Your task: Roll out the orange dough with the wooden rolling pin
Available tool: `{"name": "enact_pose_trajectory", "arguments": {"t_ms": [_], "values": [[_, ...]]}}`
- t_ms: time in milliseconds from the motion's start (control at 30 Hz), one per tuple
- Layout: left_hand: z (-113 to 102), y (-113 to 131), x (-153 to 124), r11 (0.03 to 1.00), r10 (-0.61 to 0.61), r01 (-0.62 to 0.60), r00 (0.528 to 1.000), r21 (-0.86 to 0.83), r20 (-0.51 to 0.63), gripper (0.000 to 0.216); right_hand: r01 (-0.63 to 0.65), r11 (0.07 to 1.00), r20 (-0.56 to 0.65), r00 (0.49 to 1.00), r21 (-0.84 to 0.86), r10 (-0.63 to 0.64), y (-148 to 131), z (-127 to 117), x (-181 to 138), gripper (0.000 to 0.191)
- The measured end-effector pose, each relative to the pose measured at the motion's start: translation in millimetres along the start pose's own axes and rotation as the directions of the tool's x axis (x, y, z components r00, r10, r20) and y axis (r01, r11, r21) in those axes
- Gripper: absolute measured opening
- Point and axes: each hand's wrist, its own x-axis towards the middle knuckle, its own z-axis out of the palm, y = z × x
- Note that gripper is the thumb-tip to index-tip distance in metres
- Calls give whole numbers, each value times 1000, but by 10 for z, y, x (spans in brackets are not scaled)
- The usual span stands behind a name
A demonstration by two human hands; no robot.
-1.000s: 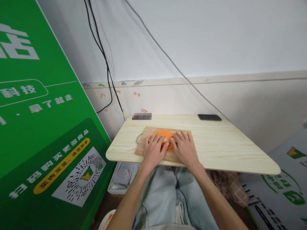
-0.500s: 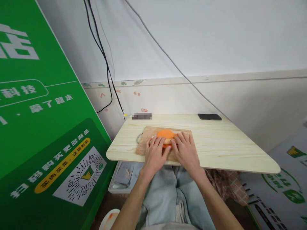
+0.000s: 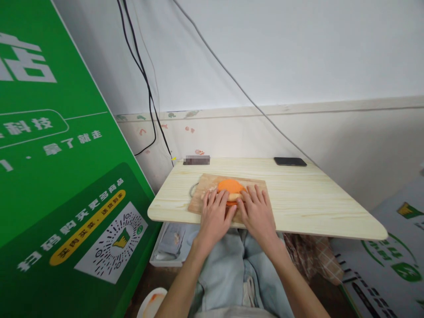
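Observation:
A flat round of orange dough (image 3: 230,185) lies on a wooden board (image 3: 202,198) near the front of a pale wooden table (image 3: 298,198). A pale wooden rolling pin (image 3: 236,197) lies across the dough's near edge, mostly hidden under my fingers. My left hand (image 3: 214,215) and my right hand (image 3: 256,213) rest side by side on it, palms down, fingers stretched forward and flat. The fingertips of both hands reach the dough's near edge.
A black phone (image 3: 290,161) lies at the table's far right corner. A metal ring (image 3: 192,190) hangs off the board's left end. A large green sign (image 3: 59,176) leans on the left, cables (image 3: 145,88) run down the wall, and a white bin (image 3: 170,247) sits under the table.
Both hands have drawn back toward me along the board, uncovering more of the orange dough.

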Motion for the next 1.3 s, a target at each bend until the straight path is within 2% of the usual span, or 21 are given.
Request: {"name": "enact_pose_trajectory", "arguments": {"t_ms": [267, 333, 500, 600, 900, 1000, 1167, 1300], "values": [[53, -54, 518, 992, -117, 113, 990, 48, 79, 35, 14, 999, 167, 986, -32, -8, 16, -65, 437, 43], [55, -44, 494, 992, -113, 109, 990, 58, 79, 36, 15, 1000, 162, 987, -6, -13, 19, -77, 399, 45], [56, 11, 164, 996, -71, 69, 997, 63, 22, 41, -33, 999, 62, 998, 25, 31, -35, -61, 60, 45], [64, 28, 76, 996, -63, 64, 998, 62, -9, 44, -47, 999, 48, 998, 12, 47, -66, -46, -27, 47], [93, -90, 494, 992, -104, 99, 992, 76, 74, 39, -9, 999, 159, 987, -34, 14, 15, -57, 435, 45], [100, -62, 418, 992, -108, 104, 993, 74, 46, 39, 0, 1000, 132, 991, -28, 4, 24, -32, 364, 45], [100, 19, 230, 993, -107, 108, 994, 53, -10, 39, -24, 1000, 17, 1000, 4, 24, 0, 45, 156, 45], [78, -14, 356, 992, -121, 120, 992, 50, 25, 38, -26, 999, 67, 997, -18, 28, 2, 28, 262, 44]]}}
